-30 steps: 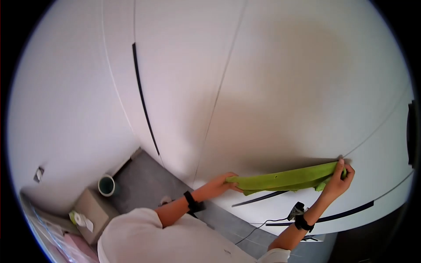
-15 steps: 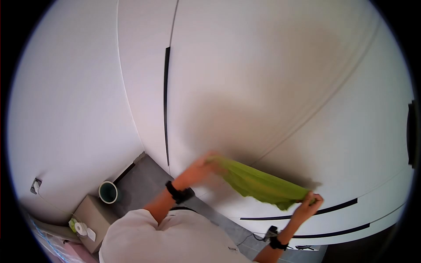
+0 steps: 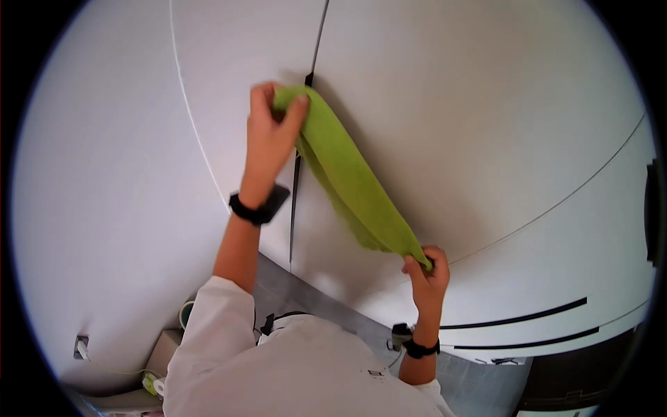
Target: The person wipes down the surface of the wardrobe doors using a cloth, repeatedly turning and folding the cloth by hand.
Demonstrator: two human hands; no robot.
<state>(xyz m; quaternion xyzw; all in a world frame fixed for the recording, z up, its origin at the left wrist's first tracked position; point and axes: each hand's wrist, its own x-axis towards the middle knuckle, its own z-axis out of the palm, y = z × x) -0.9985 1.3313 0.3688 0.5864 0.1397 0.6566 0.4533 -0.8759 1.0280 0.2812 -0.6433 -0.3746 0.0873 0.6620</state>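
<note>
We see the left hand [image 3: 272, 135] grasping the upper end of a long, folded strip of bright green cloth [image 3: 358, 184], the thumb pressed over its near face. The right hand [image 3: 429, 278], lower down, pinches the cloth's other end between thumb and fingers. The cloth stretches slantwise between both hands, its looser edge sagging on the side toward us; whether it touches the surface behind, we cannot tell.

Just below each hand we find a black wristband, one on the left wrist [image 3: 251, 210] and one on the right wrist [image 3: 422, 349], each with a small dark device. Behind the hands stands a smooth white panelled front [image 3: 472, 132] with thin seams. A long, narrow, upright black strip [image 3: 294, 201] runs on it beside the left hand, partly covered by the hand and the cloth. To the right of and below the right hand we see two long, level black strips [image 3: 517, 317] [image 3: 528, 339].

Well below the left hand, grey tiled floor [image 3: 285, 288] shows. There the white-sleeved left arm [image 3: 222, 313] blocks part of a round, dark green bucket [image 3: 185, 315] and a taupe, box-like block [image 3: 162, 356]. Farther left, we see a wall socket with a white plug [image 3: 81, 347].
</note>
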